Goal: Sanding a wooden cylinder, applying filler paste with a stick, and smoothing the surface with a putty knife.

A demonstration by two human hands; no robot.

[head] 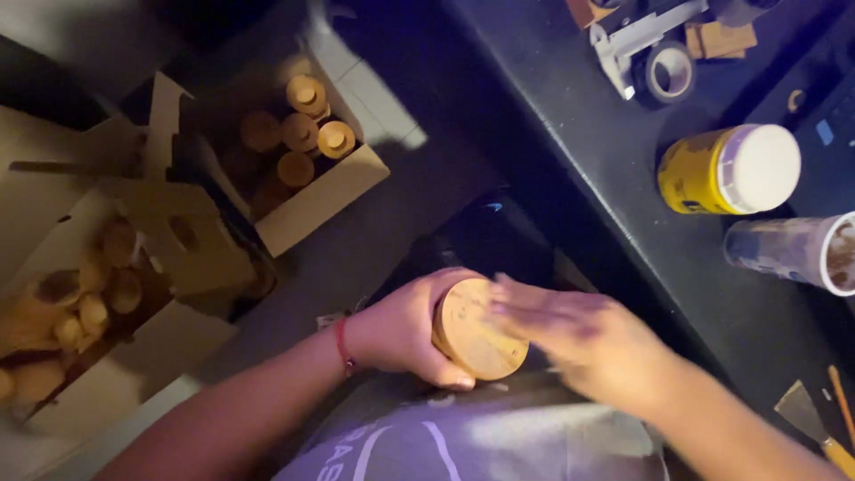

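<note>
Both hands meet: left hand [401, 328] grips wooden disc [474, 331], right hand [583, 334] flat across it.

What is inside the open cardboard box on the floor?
The cardboard box holds several round wooden pieces standing together. Shadow and the top pieces hide anything deeper.

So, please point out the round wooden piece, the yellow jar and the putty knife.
Round wooden piece [476, 331], head view, on its flat round face.
Yellow jar [699, 171], head view, on its yellow side wall.
Putty knife [800, 410], head view, on its metal blade.
</note>
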